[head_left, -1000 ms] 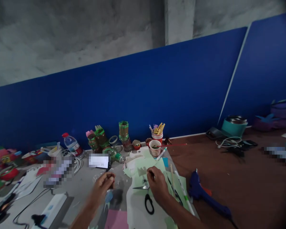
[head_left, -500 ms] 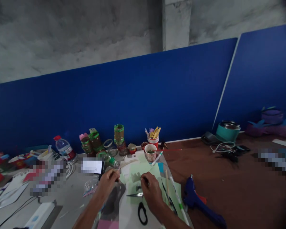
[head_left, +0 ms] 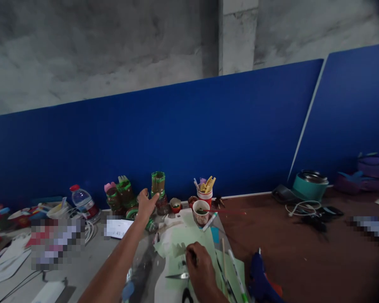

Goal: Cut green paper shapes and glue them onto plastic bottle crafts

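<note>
My left hand [head_left: 146, 207] is stretched out to the back of the table, thumb and fingers apart and nothing seen in it. It is beside a brown and green decorated bottle piece [head_left: 158, 183]; whether they touch I cannot tell. Low over the pale green paper [head_left: 189, 223], my right hand [head_left: 201, 269] has its fingers curled together. What is pinched there, if anything, is too small to make out. A jagged grey-green shape [head_left: 178, 249] shows beside its fingertips. Scissors [head_left: 178, 276] lie on the paper, partly covered by the right hand.
A patterned paper cup [head_left: 201, 213] and a red-white cup of tools [head_left: 205, 196] stand behind the paper. Markers [head_left: 237, 273] and a blue glue gun [head_left: 261, 275] lie to the right. At left are a lit phone [head_left: 117, 227] and a water bottle [head_left: 84, 203].
My left hand has moved up and away from the paper toward the decorated bottle pieces, its fingers parting. My right hand stays curled over the paper. The view has shifted slightly.
</note>
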A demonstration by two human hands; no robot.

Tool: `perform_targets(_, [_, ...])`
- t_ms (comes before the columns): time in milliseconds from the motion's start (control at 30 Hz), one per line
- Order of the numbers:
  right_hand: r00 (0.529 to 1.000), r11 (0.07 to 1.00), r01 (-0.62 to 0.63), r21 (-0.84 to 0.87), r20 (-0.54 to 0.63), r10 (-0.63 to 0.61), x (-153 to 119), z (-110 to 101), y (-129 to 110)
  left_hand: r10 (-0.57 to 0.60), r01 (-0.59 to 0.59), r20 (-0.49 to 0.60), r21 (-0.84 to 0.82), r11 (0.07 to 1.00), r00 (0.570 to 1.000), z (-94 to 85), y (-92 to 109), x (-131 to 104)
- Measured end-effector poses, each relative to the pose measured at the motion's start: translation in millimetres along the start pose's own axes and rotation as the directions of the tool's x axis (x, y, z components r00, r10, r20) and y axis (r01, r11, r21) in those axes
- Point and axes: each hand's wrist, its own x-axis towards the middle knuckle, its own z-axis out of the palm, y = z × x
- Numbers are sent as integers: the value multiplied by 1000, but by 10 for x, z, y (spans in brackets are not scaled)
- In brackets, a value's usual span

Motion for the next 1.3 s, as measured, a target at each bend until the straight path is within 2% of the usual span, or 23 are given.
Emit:
perform_targets(167, [999,999,42,-31,-11,-42,3,7,-9,14,-14,2,104,995,1000,86,248,225])
perform_targets(267, [997,998,60,-32,-43,-62,2,22,17,28,-27,-5,121,992,1000,142,356,270])
perform_targets(367, [996,996,86,-25,-23,-87,2,37,61,21,-21,-5,98,995,1000,137,443,274])
perform_targets(467, [995,995,97,-6,-34,-97,1,52,78,28,-27,-15,46,999,1000,17,538,214])
perform_targets(533, [995,997,76,9,-64,-76,-2,57,64,55,-55,-8,-6,998,998,-117,589,95])
perform_targets(600, [997,998,51,30,-66,-49,-6,53,41,145,-137,55,-131,982,988,-260,603,-106])
perform_targets(667, [998,998,25,59,-53,-22,-6,36,23,250,-190,169,-310,932,953,-378,560,-370])
perform_targets(700, [999,997,17,81,-46,-13,-2,24,18,261,-165,220,-376,912,940,-420,518,-513])
perform_targets(833, [997,979,-73,189,-27,79,33,-34,17,124,40,289,-503,864,949,-485,249,-1027])
perform_targets(933, [989,962,-132,238,-37,144,64,-78,-2,43,171,370,-525,834,928,-465,21,-1298])
perform_targets(1167, [993,972,-92,217,-54,106,125,-221,-148,83,295,518,-604,740,852,-302,-362,-1638])
perform_targets(1300, [994,972,-88,219,-44,100,120,-283,-223,71,342,539,-625,702,840,-222,-444,-1731])
